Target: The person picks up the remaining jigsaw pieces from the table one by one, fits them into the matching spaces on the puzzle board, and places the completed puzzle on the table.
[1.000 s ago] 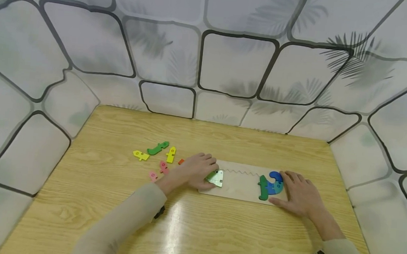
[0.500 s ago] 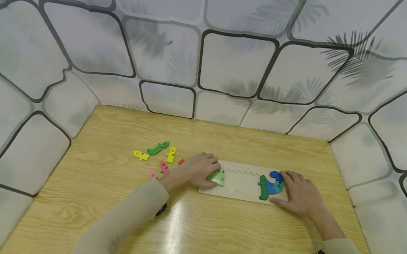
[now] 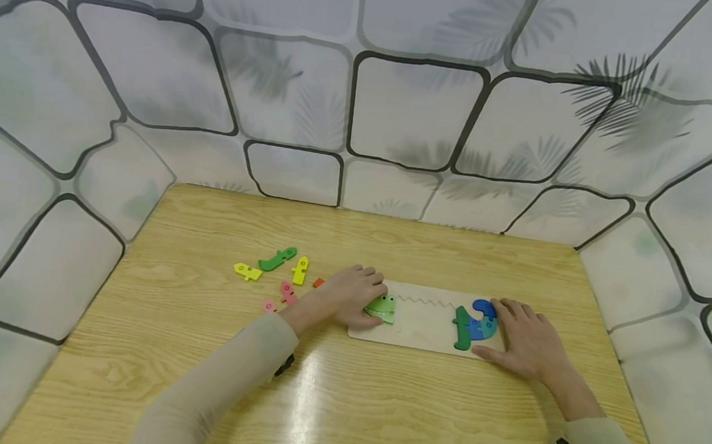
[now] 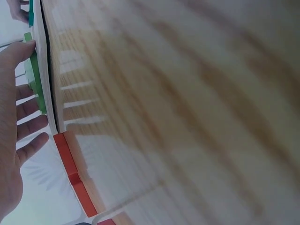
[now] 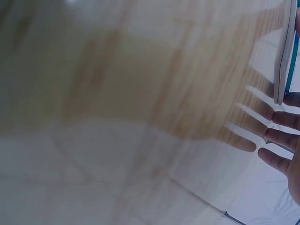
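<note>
A pale wooden puzzle board lies on the table under both hands. At its left end my left hand holds a light green frog-like or crocodile-like head piece between thumb and fingers; the hand hides its left part. In the left wrist view, the thumb touches one edge of this green piece, and the fingers lie along it. My right hand rests with extended fingers at the board's right end. Beside it, a dark green piece and joined blue pieces lie on the board.
Loose pieces lie left of the board: a green one, yellow ones and pink ones. A red-orange piece lies close to the board's left end. Patterned wall panels enclose the table's back and sides.
My left hand has shifted the green head piece slightly right and turned it, so its eyes now show at the top. The right hand stays in place.
</note>
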`<state>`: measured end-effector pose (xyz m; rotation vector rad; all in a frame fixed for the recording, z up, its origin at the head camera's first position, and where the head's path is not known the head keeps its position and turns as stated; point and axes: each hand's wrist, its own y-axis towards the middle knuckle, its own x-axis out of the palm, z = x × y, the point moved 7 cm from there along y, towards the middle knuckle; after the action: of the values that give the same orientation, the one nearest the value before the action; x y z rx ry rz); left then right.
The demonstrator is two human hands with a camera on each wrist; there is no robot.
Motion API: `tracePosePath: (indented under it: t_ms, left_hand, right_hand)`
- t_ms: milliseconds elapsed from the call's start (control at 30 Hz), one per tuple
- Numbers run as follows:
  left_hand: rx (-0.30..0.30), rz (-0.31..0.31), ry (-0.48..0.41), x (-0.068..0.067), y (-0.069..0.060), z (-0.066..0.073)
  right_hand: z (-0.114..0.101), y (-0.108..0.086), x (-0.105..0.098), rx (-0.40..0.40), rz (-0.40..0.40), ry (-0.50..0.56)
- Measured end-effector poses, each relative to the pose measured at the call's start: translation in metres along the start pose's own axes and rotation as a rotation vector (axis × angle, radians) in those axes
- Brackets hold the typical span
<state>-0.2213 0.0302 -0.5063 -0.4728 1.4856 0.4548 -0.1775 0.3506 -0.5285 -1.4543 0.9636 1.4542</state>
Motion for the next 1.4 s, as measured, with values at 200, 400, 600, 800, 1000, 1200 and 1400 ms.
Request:
tracePosePath:
  t_ms: [200,400,600,800,1000,1200,1400]
  left_hand:
    - [-0.003,0.005,-0.003,0.0016,0.0006,-0.0012]
    - [-0.005,0.022,0.016,0.0065,0.0012,-0.0042]
    - [-0.007,0.022,0.020,0.0065,0.0005,-0.0038]
    - [-0.013,0.021,0.013,0.0049,-0.0008,-0.0032]
    - [-0.010,0.019,0.011,0.0033,-0.0010,-0.0024]
    - [-0.016,-0.002,-0.011,0.0022,-0.0004,-0.0027]
    - [-0.013,0.002,-0.003,0.0032,-0.0006,-0.0030]
  right_hand:
    - [0.0002,-0.0012,0.0002,0.004,0.004,0.005]
    - [0.0005,-0.0010,0.0003,0.000,0.010,0.005]
    - [0.0008,-0.0009,0.0013,-0.002,0.016,0.003]
    - [-0.0002,-0.0012,0.0005,-0.003,0.023,0.005]
    - [-0.0009,-0.0018,-0.0009,0.004,0.022,0.013]
    - [-0.0015,-0.0019,-0.0027,0.003,0.028,0.021]
    - [-0.0019,-0.0024,-0.0033,-0.002,0.028,0.019]
